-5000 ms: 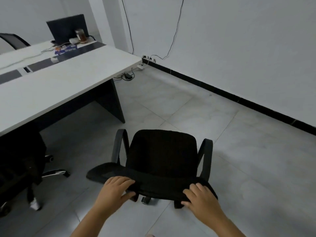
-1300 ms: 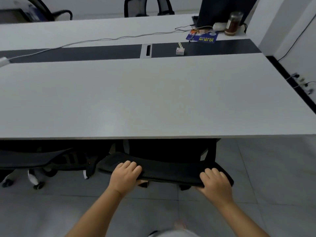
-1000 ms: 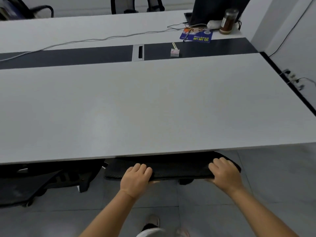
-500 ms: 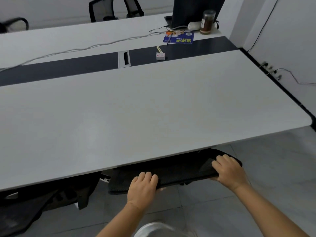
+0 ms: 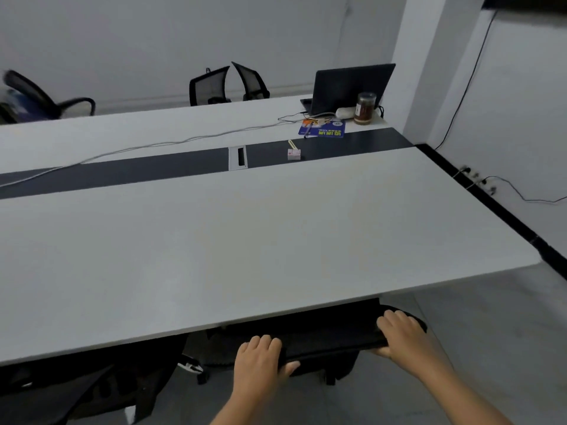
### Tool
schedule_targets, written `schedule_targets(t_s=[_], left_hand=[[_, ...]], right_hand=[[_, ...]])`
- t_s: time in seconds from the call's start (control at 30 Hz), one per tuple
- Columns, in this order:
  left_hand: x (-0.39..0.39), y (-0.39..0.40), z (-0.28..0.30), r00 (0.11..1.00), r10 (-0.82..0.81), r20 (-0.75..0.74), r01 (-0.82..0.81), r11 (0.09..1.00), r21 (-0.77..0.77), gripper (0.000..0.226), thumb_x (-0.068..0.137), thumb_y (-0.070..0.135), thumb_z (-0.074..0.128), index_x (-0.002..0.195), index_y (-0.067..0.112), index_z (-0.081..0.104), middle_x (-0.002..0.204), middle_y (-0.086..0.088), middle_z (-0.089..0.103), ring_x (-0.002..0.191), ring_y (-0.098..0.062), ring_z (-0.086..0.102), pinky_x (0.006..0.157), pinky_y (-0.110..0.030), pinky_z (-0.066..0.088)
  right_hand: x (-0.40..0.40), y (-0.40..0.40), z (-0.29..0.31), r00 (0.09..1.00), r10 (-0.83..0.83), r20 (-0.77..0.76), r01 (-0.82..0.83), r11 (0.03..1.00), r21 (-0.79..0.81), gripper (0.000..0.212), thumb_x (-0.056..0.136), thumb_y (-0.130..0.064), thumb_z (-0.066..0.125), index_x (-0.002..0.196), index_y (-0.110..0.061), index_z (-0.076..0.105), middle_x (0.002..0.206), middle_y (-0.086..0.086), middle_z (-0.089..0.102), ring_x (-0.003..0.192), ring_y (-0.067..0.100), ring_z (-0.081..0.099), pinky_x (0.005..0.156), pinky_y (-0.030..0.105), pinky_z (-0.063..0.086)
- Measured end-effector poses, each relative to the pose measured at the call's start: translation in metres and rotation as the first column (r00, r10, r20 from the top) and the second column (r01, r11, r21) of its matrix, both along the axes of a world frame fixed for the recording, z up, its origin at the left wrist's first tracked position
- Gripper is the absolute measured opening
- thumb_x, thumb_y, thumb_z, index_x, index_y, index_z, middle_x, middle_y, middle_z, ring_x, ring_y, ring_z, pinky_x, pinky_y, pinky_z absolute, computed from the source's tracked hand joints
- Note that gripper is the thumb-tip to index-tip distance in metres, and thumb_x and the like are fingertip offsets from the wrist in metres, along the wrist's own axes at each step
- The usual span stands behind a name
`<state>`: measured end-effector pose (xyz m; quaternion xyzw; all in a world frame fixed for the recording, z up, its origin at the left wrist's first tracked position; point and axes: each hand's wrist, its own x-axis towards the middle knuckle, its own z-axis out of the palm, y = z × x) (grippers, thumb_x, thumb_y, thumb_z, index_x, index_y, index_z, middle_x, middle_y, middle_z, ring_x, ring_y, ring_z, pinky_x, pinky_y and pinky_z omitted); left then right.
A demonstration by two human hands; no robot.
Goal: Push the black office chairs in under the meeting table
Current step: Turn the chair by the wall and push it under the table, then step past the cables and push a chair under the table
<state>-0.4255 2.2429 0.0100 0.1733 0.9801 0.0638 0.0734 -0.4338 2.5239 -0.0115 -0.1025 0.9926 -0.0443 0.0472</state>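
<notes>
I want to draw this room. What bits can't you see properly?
- Chair seat: head view, hidden under the table.
- Second chair, bottom left: cut off by the picture's edge.
- Jar label: too small.
- Far-left chair: blurred.

The scene was an office meeting room. A long white desk [image 5: 245, 240] with a dark centre strip [image 5: 122, 174] and a cable port [image 5: 238, 158] filled most of the frame. Toward the upper right of the frame sat an open laptop [image 5: 349, 87], a jar [image 5: 365, 108] and a blue booklet [image 5: 323, 130], with a grey cable [image 5: 171, 141] trailing left across the desk. Black mesh office chairs [image 5: 214, 85] stood beyond the far edge at top centre, another chair [image 5: 46, 98] at upper left. Plain white walls [image 5: 153, 41], a black skirting board [image 5: 491, 207] and wall sockets [image 5: 474, 176] lined the right side, above a pale tiled floor [image 5: 491, 317].
</notes>
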Motion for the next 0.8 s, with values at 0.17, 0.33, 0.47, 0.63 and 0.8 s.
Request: schedule_targets(t_s=[0.17, 0.33, 0.47, 0.63, 0.8], left_hand=[[-0.006, 0.021, 0.016, 0.998, 0.056, 0.027, -0.061, 0.979, 0.192, 0.047, 0.09, 0.054, 0.032, 0.122, 0.023, 0.046, 0.122, 0.007, 0.052, 0.114, -0.014, 0.044, 0.089, -0.022, 0.034], [-0.007, 0.088, 0.027, 0.991, -0.092, 0.094, 0.031, 0.858, 0.513, 0.035, 0.092, 0.033, 0.046, 0.125, 0.021, 0.049, 0.127, 0.008, 0.051, 0.12, -0.007, 0.043, 0.094, -0.012, 0.029], [0.011, 0.163, 0.021, 0.921, -0.328, 0.211, 0.114, 0.744, 0.658, 0.063, 0.076, 0.054, 0.038, 0.123, 0.015, 0.052, 0.119, 0.015, 0.045, 0.116, -0.005, 0.045, 0.096, -0.012, 0.033], [0.046, 0.275, -0.011, 0.759, -0.459, 0.461, 0.023, 0.727, 0.686, 0.036, 0.073, 0.047, 0.051, 0.106, 0.035, 0.043, 0.111, 0.005, 0.049, 0.097, -0.002, 0.05, 0.074, 0.002, 0.035], [0.079, 0.372, -0.04, 0.624, -0.46, 0.631, -0.062, 0.777, 0.627, 0.024, 0.09, 0.01, 0.051, 0.106, 0.026, 0.043, 0.113, 0.0, 0.049, 0.104, -0.013, 0.049, 0.07, 0.001, 0.04]], right_hand=[[-0.003, -0.004, 0.018, 0.998, -0.053, -0.016, 0.05, 0.992, -0.115, 0.053, 0.065, -0.054, 0.065, 0.099, -0.015, 0.06, 0.099, 0.002, 0.057, 0.098, 0.024, 0.056, 0.07, 0.031, 0.041], [0.038, 0.009, 0.037, 0.949, -0.275, 0.154, 0.315, 0.827, -0.466, 0.098, 0.053, -0.075, 0.024, 0.131, -0.019, 0.042, 0.138, -0.004, 0.038, 0.13, 0.012, 0.029, 0.102, 0.018, 0.021], [0.107, 0.048, 0.028, 0.801, -0.578, 0.156, 0.509, 0.519, -0.687, 0.095, 0.058, -0.073, 0.034, 0.124, -0.007, 0.05, 0.119, -0.007, 0.042, 0.114, 0.005, 0.037, 0.094, 0.009, 0.022], [0.191, 0.133, 0.0, 0.507, -0.799, 0.323, 0.667, 0.127, -0.734, 0.043, 0.082, -0.024, 0.062, 0.118, -0.005, 0.051, 0.115, -0.001, 0.049, 0.111, 0.01, 0.046, 0.088, 0.01, 0.031], [0.26, 0.21, -0.021, 0.345, -0.808, 0.478, 0.705, -0.113, -0.7, 0.031, 0.084, -0.008, 0.058, 0.109, -0.021, 0.045, 0.113, 0.0, 0.051, 0.111, 0.015, 0.048, 0.09, 0.02, 0.033]])
